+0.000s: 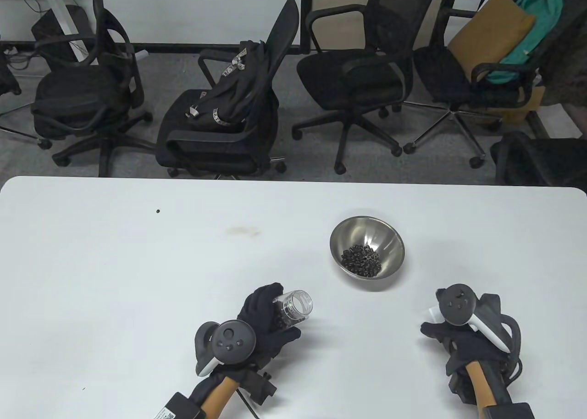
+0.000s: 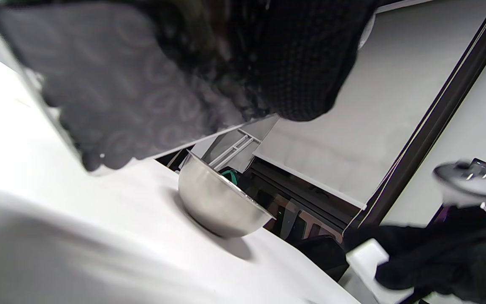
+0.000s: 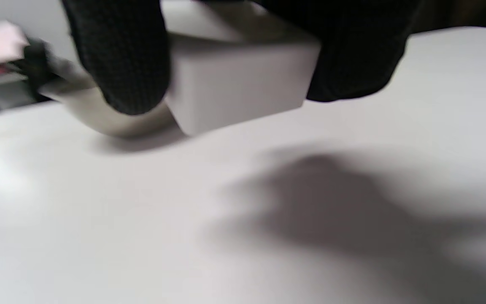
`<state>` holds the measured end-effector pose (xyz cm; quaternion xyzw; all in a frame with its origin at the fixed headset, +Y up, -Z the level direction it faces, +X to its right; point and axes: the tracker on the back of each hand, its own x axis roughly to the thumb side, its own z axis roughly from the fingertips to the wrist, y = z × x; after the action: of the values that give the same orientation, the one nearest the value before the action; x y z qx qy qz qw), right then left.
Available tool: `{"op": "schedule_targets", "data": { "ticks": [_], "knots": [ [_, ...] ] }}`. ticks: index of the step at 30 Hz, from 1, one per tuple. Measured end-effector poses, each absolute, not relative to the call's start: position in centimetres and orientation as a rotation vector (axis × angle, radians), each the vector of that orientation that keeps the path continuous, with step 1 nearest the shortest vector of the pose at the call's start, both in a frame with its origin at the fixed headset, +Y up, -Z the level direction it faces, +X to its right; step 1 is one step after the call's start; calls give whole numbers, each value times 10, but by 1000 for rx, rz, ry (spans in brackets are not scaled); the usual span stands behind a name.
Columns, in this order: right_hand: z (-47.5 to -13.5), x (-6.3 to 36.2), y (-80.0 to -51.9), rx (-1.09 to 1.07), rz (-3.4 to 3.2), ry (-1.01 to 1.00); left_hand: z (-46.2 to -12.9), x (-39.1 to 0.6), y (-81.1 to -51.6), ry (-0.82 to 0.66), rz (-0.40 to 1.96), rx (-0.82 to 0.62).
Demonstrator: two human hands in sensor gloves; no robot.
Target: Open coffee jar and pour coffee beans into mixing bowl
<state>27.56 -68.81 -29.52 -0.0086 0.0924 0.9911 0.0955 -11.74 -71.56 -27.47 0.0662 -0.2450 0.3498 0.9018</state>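
My left hand (image 1: 277, 318) grips a clear plastic coffee jar (image 1: 297, 305), lidless and tilted with its mouth toward the bowl; a few dark beans show inside it. The jar fills the top left of the left wrist view (image 2: 120, 97). The steel mixing bowl (image 1: 340, 235) stands upright to the jar's upper right with a heap of coffee beans (image 1: 362, 259) in it. It also shows in the left wrist view (image 2: 217, 202). My right hand (image 1: 438, 325) is low over the table right of the bowl and holds a white lid (image 3: 243, 84), also seen in the table view (image 1: 431, 313).
The white table (image 1: 137, 277) reaches the far edge, with office chairs (image 1: 238, 112) behind it. A small dark speck (image 1: 158, 211) and a faint stain (image 1: 240, 230) mark the table's left half.
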Motion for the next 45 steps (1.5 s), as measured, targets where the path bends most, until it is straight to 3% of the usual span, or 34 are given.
{"op": "schedule_targets", "data": {
  "ticks": [7, 12, 26, 45],
  "knots": [
    [-292, 216, -645, 436, 2860, -16, -276, -114, -719, -522, 705, 106],
    [-290, 178, -631, 637, 2816, -100, -277, -112, -721, -535, 691, 78],
    [-266, 141, -634, 1011, 2696, -192, -275, -102, -725, -610, 649, 38],
    [-261, 111, -659, 1182, 2748, -195, -268, -92, -723, -726, 642, 37]
  ]
}}
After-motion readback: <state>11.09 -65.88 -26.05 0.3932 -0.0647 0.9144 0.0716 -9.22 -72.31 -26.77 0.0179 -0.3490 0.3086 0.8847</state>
